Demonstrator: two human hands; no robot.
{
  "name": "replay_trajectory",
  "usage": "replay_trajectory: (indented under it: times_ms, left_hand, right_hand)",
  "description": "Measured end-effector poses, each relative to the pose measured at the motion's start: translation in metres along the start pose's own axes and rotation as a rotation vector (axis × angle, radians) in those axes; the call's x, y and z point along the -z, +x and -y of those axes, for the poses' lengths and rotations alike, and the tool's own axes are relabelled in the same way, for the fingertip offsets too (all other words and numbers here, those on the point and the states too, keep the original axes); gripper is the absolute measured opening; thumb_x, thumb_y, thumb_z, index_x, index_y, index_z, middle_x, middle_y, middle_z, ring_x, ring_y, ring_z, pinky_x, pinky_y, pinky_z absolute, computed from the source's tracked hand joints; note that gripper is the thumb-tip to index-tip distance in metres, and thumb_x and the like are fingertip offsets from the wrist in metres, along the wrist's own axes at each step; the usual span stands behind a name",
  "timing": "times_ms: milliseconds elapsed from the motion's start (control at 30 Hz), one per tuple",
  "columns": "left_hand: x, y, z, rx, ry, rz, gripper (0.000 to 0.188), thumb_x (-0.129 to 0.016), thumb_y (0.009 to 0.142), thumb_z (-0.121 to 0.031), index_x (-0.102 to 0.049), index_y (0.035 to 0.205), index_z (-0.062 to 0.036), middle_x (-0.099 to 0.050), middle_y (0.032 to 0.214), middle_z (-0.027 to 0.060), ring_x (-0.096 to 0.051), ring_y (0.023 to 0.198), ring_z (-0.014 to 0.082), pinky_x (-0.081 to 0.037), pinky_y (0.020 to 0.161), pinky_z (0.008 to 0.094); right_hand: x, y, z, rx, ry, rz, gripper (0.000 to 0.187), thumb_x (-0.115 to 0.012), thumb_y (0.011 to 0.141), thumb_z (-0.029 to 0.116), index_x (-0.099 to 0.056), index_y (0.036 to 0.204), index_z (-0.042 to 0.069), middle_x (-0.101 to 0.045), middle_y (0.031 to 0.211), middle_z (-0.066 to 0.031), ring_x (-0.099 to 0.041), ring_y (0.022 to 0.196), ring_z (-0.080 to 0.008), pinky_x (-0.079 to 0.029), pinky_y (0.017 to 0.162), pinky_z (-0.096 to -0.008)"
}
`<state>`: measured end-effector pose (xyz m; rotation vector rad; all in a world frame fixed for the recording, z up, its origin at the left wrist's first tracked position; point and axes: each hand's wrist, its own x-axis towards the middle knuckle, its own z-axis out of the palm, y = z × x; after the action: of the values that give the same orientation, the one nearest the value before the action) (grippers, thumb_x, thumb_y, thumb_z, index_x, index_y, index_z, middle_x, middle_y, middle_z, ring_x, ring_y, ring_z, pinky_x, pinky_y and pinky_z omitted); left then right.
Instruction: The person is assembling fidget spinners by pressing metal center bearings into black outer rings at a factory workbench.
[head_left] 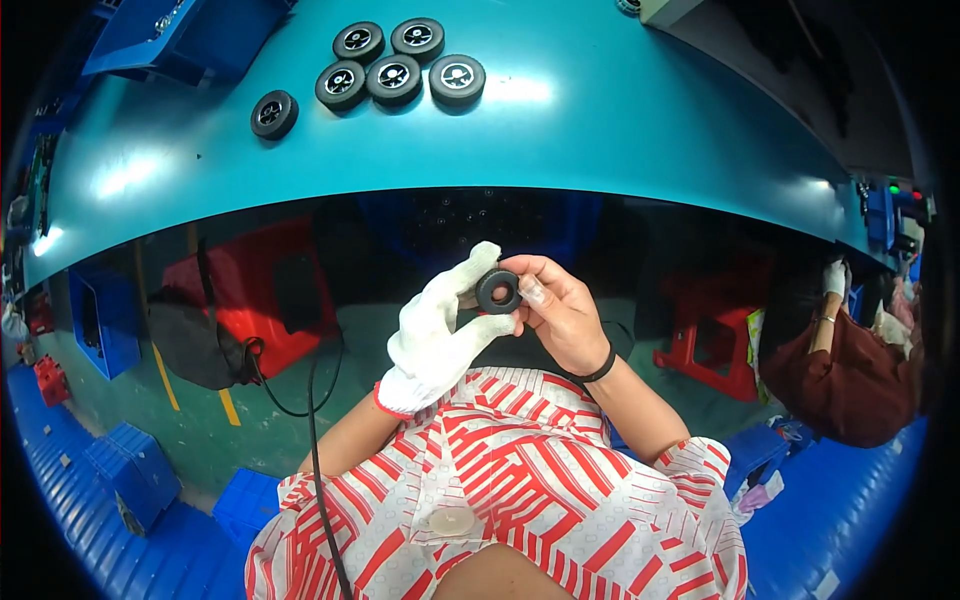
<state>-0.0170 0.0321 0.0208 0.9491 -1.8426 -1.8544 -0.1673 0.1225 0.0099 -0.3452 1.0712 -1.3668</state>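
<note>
Between my hands, in front of my chest, is a small black rubber tyre (484, 291) with an open round hole. My left hand (436, 330), in a white knit glove, grips the tyre from its left side. My bare right hand (562, 312) pinches the tyre's right edge with thumb and fingers; a dark band circles that wrist. Beyond, on the teal table, several black wheels (394, 79) with silver-and-black hubs lie in a cluster. One more wheel (274, 115) lies apart, to the left of them.
A blue bin (190, 45) stands at the table's far left. Under the table edge sits a dark blue container (560, 225) of small parts. Red stools (262, 290) flank me. A black cable (312, 430) hangs by my left arm. A person in dark red (845, 375) is at right.
</note>
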Motion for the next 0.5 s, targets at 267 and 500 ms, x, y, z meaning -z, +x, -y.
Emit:
replay_trajectory:
  times_ms: [267,500]
  left_hand:
    - [0.006,0.008,0.024,0.333,-0.952,0.128,0.038,-0.049,0.093,-0.007,-0.044,0.129,0.0020,-0.054,0.120,0.0133,-0.058,0.105,0.0206,-0.052,0.088,0.0344]
    - [0.001,0.009,0.021,0.356,-1.037,0.109,0.035,-0.050,0.094,-0.012,-0.048,0.126,0.0018,-0.058,0.114,0.0123,-0.061,0.099,0.0209,-0.054,0.086,0.0343]
  right_hand:
    - [-0.011,0.008,0.003,0.680,-1.031,-0.022,0.031,-0.070,0.073,0.000,-0.059,0.102,0.000,-0.061,0.090,-0.0133,-0.062,0.072,-0.0211,-0.051,0.061,-0.0282]
    - [-0.009,0.009,-0.001,0.860,-1.163,-0.095,0.024,-0.071,0.069,-0.002,-0.063,0.091,0.002,-0.060,0.086,-0.0091,-0.060,0.071,-0.0228,-0.050,0.059,-0.0291]
